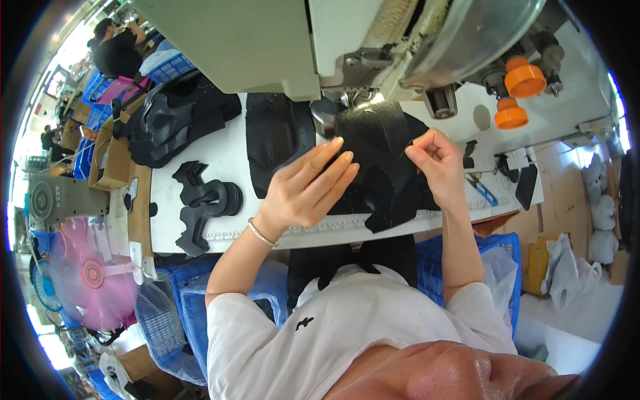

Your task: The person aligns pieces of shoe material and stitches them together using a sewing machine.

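A black panel with a perforated area (375, 130), which looks like a shoe-upper part, lies under the lit front of a sewing machine (267, 47). Above its left side hovers my left hand (308, 187), its fingers stretched out and nothing seen in them. My right hand (437, 163) is at the panel's right side with thumb and forefinger pinched together. A thin line shows at those fingertips, too fine to name. Another black part (277, 137) with a moulded shape is to the left. The machine's needle area is partly hidden.
Stacked black curved pieces (207, 203) and a heap of black parts (177, 120) lie on the white table (163, 227). Blue snips (483, 190) are at right. Orange knobs (524, 77) project from the machine. Blue crates (513, 257) stand below; a pink fan (92, 273) is at left.
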`<state>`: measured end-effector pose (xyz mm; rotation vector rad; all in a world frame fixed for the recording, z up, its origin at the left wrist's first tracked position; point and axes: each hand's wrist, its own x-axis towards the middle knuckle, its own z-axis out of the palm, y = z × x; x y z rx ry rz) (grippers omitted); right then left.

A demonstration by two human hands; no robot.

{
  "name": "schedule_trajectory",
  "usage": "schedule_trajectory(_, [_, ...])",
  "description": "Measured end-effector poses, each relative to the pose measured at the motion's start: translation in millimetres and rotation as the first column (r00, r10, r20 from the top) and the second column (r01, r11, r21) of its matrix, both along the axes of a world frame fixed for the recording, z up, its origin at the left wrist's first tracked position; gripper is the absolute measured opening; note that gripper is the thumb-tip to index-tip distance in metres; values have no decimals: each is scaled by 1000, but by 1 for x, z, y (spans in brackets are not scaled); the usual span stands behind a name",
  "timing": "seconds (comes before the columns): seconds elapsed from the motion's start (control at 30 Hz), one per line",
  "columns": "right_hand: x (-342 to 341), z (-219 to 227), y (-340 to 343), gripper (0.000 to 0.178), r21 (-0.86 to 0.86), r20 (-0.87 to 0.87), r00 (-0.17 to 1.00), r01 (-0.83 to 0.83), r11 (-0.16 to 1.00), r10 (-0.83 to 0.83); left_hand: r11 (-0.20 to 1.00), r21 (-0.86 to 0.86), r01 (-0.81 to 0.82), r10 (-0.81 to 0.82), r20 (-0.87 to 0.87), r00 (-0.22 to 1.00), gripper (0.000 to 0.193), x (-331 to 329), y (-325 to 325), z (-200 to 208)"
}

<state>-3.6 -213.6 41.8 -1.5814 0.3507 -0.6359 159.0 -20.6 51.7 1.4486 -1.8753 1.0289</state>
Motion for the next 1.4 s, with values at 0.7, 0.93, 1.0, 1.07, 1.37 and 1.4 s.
schedule_trajectory(0.7, [9,-1,20,14,-69,118,972,213,975,-204,989,-144,24,-16,58,998,21,5,-6,-3])
schedule_trajectory(0.93, [16,8,8,13,-112,110,973,213,970,-201,982,-187,35,-29,37,999,20,14,-19,0])
schedule_trajectory(1.0, [18,11,8,11,-108,106,973,216,970,-205,981,-190,37,-30,38,999,20,17,-20,1])
schedule_trajectory(1.07, [20,12,6,10,-103,103,972,221,970,-210,981,-192,26,-20,33,999,21,20,-22,2])
schedule_trajectory(1.37, [24,6,6,5,-45,117,977,185,982,-179,992,-127,-3,5,14,1000,21,33,-14,9])
schedule_trajectory(1.4, [24,4,7,5,-44,130,977,177,983,-170,994,-109,-20,21,6,1000,21,33,-11,10])
